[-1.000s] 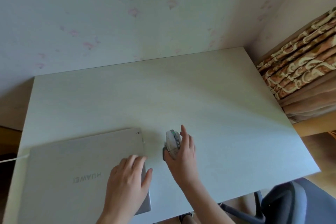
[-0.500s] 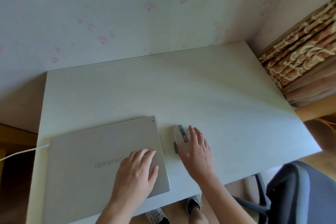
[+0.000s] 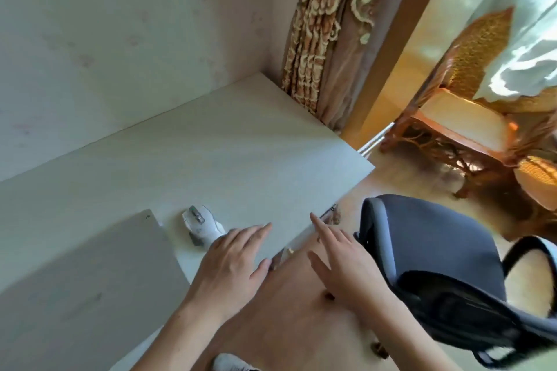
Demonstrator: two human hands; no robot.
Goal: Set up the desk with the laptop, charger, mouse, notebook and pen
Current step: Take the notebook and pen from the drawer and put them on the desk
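Closed silver-grey slab laptop (image 3: 90, 286) flat on the pale, wood-grained rectangular surface (image 3: 211, 159), at the near left, one rear corner pointing toward the wall

White computer mouse with grey buttons and a green-lit strip (image 3: 201, 225) just beside the laptop's right edge, resting on the surface, not touched by either hand

Left hand (image 3: 232, 265) palm down over the near edge of the surface, just right of the mouse, fingers (image 3: 256, 232) spread apart and extended, gripping nothing; whether the palm actually presses the surface cannot be told

Right hand (image 3: 343, 262) off the surface, over the floor beside the front edge, fingers apart and outstretched, index tip near the edge, empty

Dark grey-blue office chair with a padded back and black armrest (image 3: 437, 250) just right of the right hand, turned away from the surface

Beige and brown patterned curtain (image 3: 325, 39) hanging at the far right corner of the surface; woven rattan armchair with a cream cushion (image 3: 458, 117) farther right, in sunlight

White shoe (image 3: 232, 363) at the bottom edge, on the wooden floor (image 3: 301, 325)

No charger, notebook or pen in view
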